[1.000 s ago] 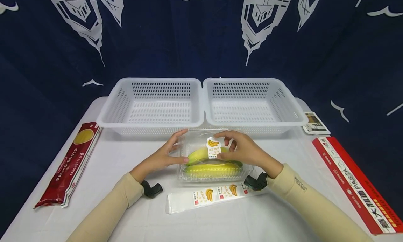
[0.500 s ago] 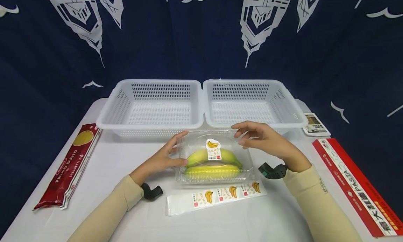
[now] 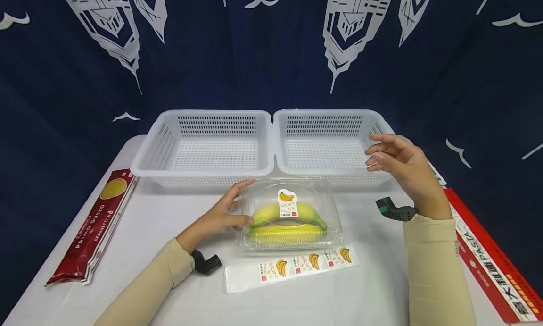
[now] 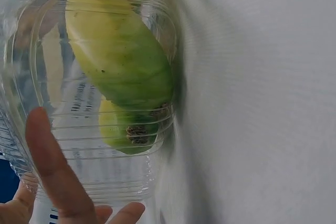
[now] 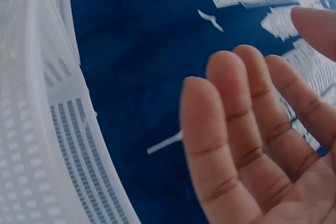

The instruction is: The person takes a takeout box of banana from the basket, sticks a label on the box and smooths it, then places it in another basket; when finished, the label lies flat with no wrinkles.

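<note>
A clear plastic clamshell box [image 3: 314, 194] with bananas [image 3: 286, 234] inside sits at the table's middle. Its lid carries a white banana label [image 3: 288, 204]. My left hand [image 3: 218, 216] rests against the box's left side, thumb and index finger spread and fairly straight; the left wrist view has a finger [image 4: 55, 166] lying along the ribbed wall. My right hand [image 3: 407, 170] is raised over the right end of the right basket [image 3: 335, 168], fingers loosely bent, holding nothing. A strip of banana stickers [image 3: 246, 278] lies in front of the box.
The left basket [image 3: 208, 169], white like the right one, stands behind the box. A red spaghetti packet [image 3: 95, 227] lies at the left edge. A red pasta box [image 3: 492, 260] lies at the right, partly behind the right forearm. A dark patterned curtain [image 3: 271, 57] hangs behind.
My right hand has come away from the label on the lid and moved right and up, toward the right basket's end. The left hand has stayed at the box.
</note>
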`<state>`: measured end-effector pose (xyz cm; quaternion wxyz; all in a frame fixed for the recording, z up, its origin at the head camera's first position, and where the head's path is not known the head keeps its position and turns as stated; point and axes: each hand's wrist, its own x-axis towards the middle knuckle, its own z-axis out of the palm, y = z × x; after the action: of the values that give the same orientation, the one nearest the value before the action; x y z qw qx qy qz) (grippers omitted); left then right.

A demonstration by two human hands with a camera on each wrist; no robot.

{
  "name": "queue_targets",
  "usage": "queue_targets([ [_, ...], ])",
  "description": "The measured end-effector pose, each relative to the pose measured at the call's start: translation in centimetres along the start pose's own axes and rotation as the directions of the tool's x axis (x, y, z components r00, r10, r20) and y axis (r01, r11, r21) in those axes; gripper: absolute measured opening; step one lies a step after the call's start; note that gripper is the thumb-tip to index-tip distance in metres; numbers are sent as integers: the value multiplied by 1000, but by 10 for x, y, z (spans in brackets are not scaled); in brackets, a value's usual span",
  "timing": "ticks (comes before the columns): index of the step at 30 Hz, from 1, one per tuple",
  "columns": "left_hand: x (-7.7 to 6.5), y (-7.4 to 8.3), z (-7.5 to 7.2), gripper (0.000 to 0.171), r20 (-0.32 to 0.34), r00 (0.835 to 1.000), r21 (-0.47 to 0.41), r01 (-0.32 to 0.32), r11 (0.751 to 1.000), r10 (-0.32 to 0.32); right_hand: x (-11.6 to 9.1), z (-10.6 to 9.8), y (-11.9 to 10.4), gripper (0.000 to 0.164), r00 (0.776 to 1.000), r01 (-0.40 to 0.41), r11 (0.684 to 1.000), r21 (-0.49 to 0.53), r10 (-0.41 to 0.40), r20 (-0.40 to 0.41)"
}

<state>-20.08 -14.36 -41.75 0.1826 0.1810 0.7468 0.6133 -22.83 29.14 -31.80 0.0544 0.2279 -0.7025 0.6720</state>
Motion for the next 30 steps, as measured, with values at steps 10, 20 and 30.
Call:
queue_targets([
  [10,0,-3,1,97,-31,999,-35,21,999,-22,-11,-39,26,31,919,-3,994,107,45,-393],
  [20,1,-1,2,94,-55,998,-49,26,998,-29,-23,-78,53,23,725,-108,979,174,197,-660],
  [30,2,-2,2,92,-64,998,-59,12,998,-15,-35,-96,86,27,778,-180,895,408,383,-498],
])
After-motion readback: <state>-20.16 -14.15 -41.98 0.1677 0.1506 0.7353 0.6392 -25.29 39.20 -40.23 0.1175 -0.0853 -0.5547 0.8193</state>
